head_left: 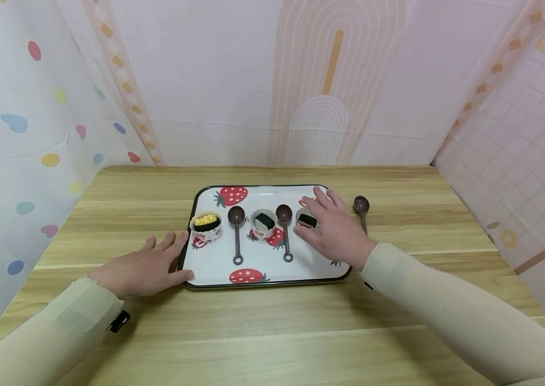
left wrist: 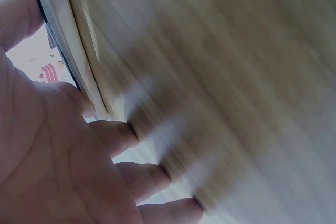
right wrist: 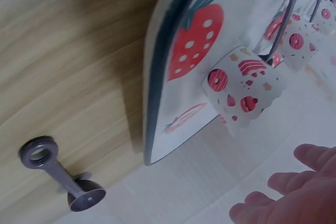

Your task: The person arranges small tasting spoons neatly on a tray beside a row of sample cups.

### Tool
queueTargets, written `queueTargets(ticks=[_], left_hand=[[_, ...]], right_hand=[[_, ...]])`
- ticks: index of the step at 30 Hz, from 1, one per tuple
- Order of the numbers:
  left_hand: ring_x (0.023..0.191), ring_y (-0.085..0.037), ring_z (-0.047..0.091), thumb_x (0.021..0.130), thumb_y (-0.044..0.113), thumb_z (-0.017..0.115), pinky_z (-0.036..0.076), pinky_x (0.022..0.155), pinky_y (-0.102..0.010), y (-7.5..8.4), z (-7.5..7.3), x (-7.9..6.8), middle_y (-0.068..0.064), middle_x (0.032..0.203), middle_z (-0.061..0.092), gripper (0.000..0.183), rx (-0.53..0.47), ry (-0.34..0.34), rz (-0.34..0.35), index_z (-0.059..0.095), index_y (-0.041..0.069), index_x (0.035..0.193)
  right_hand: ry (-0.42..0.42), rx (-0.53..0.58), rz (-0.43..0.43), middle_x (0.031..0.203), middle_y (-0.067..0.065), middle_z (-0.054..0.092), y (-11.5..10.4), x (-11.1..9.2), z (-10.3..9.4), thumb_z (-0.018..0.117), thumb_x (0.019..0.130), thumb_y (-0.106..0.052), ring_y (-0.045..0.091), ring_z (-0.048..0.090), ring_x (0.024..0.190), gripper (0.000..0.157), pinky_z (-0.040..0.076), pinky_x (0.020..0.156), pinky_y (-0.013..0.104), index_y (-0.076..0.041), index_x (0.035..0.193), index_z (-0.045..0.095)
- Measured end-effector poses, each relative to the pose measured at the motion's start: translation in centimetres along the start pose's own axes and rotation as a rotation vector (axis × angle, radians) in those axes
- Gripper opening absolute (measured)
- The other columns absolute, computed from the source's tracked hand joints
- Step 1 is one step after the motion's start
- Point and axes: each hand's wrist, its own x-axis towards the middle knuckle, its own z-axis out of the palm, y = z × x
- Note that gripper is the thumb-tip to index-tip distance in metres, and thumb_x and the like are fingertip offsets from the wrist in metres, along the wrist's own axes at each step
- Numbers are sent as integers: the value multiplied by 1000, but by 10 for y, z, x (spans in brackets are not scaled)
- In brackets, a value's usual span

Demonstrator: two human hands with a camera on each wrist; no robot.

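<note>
A white strawberry-print tray [head_left: 214, 274] with a dark rim lies on the table. My left hand [head_left: 144, 271] rests at its left edge, thumb on the rim and the other fingers extended along the table. My right hand [head_left: 337, 230] hovers over the tray's right part, fingers spread and holding nothing. Below it, the right paper cup [right wrist: 244, 85] is partly hidden in the head view; it holds a black-wrapped piece of food [head_left: 307, 220]. A middle paper cup [head_left: 263, 234] has similar food. The left paper cup [head_left: 208, 234] contains a seaweed-wrapped piece topped with yellow corn [head_left: 206, 219].
Between the cups lie two brown measuring spoons, the left spoon [head_left: 236, 216] and the middle spoon [head_left: 284, 214]. A third spoon [head_left: 361, 206] is on the wooden table [head_left: 272, 332], right of the tray. Patterned cloth [head_left: 214, 80] hangs behind the table and along both sides.
</note>
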Motion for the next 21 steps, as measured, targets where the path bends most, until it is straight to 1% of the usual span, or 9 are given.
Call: queueTargets(ticks=[5, 15, 21], left_hand=[[144, -76, 17, 98, 77, 50, 37, 106, -80, 0, 0, 0, -39, 168, 17, 109, 5, 3, 3, 13, 2, 168], [144, -76, 17, 98, 77, 49, 38, 106, -80, 1, 0, 0, -39, 168, 17, 109, 12, -4, -2, 12, 2, 168], [144, -75, 18, 98, 76, 50, 39, 105, -79, 1, 0, 1, -39, 168, 18, 108, 18, 0, -5, 13, 1, 168]], right_hand=[[-29, -26, 28, 176, 21, 17, 5, 1, 1, 56, 103, -59, 48, 12, 162, 79, 11, 131, 61, -11, 164, 38], [-44, -43, 60, 176, 20, 15, 12, 1, 0, 55, 101, -64, 50, 9, 162, 85, 8, 131, 63, -12, 166, 34], [-54, -41, 84, 177, 19, 13, 14, 0, -2, 56, 101, -64, 51, 7, 162, 87, 9, 129, 68, -12, 167, 32]])
